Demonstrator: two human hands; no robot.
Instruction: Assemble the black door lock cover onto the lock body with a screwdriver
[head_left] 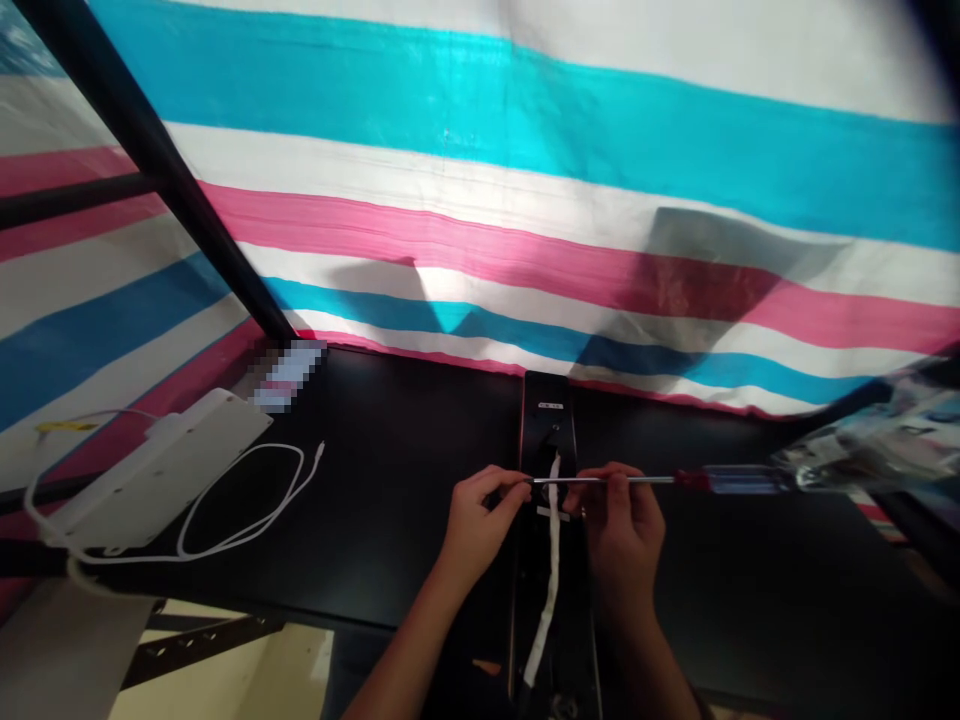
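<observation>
A screwdriver with a clear and red handle lies level across a long black metal piece, its handle to the right. My right hand has its fingers closed on the shaft, just right of the black piece. At the left, my left hand pinches at the shaft's tip; anything small between its fingertips is too small to make out. Beneath the shaft, a white wrapped cable runs down along the black piece.
On the left of the black table sits a white power strip with a looped white cable. Behind it lies a blurred-out item. Clear plastic bags are at the right. Striped sheeting rises behind the table.
</observation>
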